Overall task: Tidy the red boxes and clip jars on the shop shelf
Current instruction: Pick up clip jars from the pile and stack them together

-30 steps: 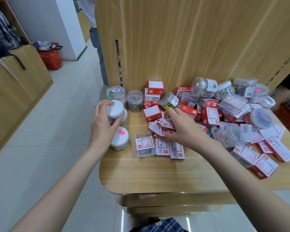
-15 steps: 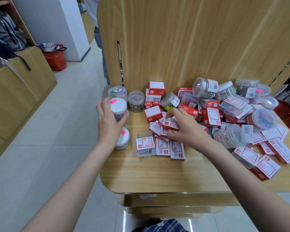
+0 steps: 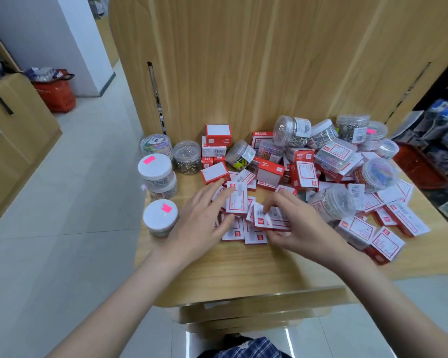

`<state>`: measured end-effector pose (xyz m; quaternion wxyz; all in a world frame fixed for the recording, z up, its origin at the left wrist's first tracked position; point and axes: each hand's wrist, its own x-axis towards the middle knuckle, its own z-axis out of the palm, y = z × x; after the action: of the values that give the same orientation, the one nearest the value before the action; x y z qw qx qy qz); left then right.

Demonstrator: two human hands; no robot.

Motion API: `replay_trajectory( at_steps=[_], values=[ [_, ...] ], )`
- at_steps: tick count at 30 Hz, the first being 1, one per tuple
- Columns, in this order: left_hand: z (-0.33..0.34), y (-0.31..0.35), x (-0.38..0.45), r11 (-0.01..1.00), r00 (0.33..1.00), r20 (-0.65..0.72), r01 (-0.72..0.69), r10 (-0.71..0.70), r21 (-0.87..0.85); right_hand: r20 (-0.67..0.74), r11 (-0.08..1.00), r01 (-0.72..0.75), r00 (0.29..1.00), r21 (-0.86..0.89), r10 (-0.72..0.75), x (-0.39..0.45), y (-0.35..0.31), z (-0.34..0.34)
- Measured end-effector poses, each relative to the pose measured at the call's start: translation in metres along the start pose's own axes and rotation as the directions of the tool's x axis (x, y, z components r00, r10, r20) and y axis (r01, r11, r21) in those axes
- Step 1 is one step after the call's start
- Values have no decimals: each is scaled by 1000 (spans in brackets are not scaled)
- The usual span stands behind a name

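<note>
Four clip jars (image 3: 158, 177) stand grouped far left on shelf (image 3: 243, 275); red boxes (image 3: 305, 174) heaped right, mostly unsorted. Left hand (image 3: 202, 226) spread on one box; right hand (image 3: 303, 228) pinching another.

Print on the red boxes (image 3: 268, 220) too blurred to be read, boxes beneath the right hand (image 3: 299, 229) partly hidden, red tray (image 3: 416, 168) beyond the boxes cut off behind jars

Wooden shelf (image 3: 243, 275) strewn with red boxes (image 3: 303, 174) and clip jars (image 3: 186, 156)
</note>
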<state>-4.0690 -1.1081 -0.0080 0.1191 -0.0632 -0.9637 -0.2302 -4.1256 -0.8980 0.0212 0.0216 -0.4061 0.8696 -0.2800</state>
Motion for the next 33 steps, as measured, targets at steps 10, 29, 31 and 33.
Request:
replay_trajectory(
  at_steps=[10,29,31,33],
  values=[
    [5,19,32,961,963,23,268,-267,-72,-69,956,19,997,-293,-40,-46,28,-3],
    [-19,47,40,443,916,108,287,-387,-850,-91,799,-176,957,575,276,5,-17,-14],
    [-13,51,39,487,943,121,267,-310,-832,-85,789,-185,954,586,286,12,-17,-12],
    [-9,51,37,536,960,157,261,-233,-803,-91,783,-197,947,590,308,11,-13,-15]
  ],
)
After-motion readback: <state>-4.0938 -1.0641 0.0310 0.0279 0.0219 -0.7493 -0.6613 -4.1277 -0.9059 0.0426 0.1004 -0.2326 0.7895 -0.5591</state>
